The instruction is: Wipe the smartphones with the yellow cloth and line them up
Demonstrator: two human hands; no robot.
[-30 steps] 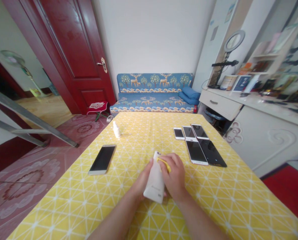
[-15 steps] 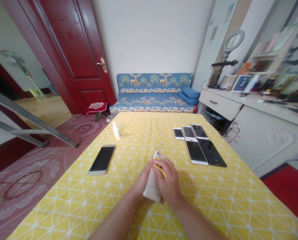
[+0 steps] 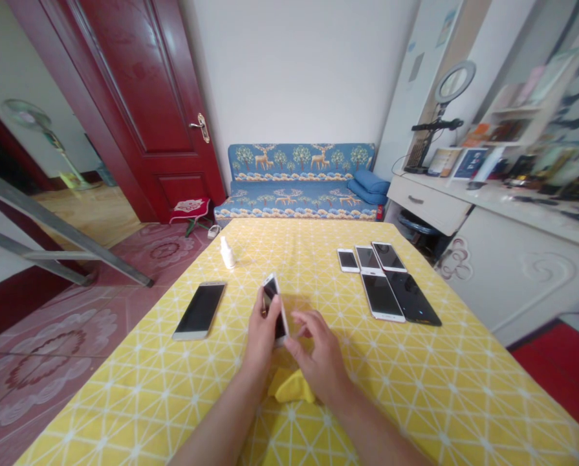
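Note:
My left hand [image 3: 261, 327] is closed around a white-edged smartphone [image 3: 281, 325], with the thumb across its dark screen. The phone is tilted and turned partly on its side. My right hand [image 3: 321, 349] is beside its lower right edge, fingers bent and apart; whether the thumb touches the phone I cannot tell. A crumpled yellow cloth [image 3: 292, 387] lies on the table just below the hands. To the left rests a larger smartphone [image 3: 200, 312], screen up. A small white bottle [image 3: 227, 254] stands upright behind it.
Several smartphones [image 3: 383, 296] lie screen up in a cluster on the right of the yellow patterned tablecloth [image 3: 138, 401]. Beyond the table are a blue sofa [image 3: 289, 192] and a red stool [image 3: 191, 208]. A white dresser [image 3: 522, 255] stands at the right, a metal ladder [image 3: 61, 233] at the left.
The phone has been turned from its white back to its dark screen and moved up and left in my left hand. My right hand has let go of the yellow cloth.

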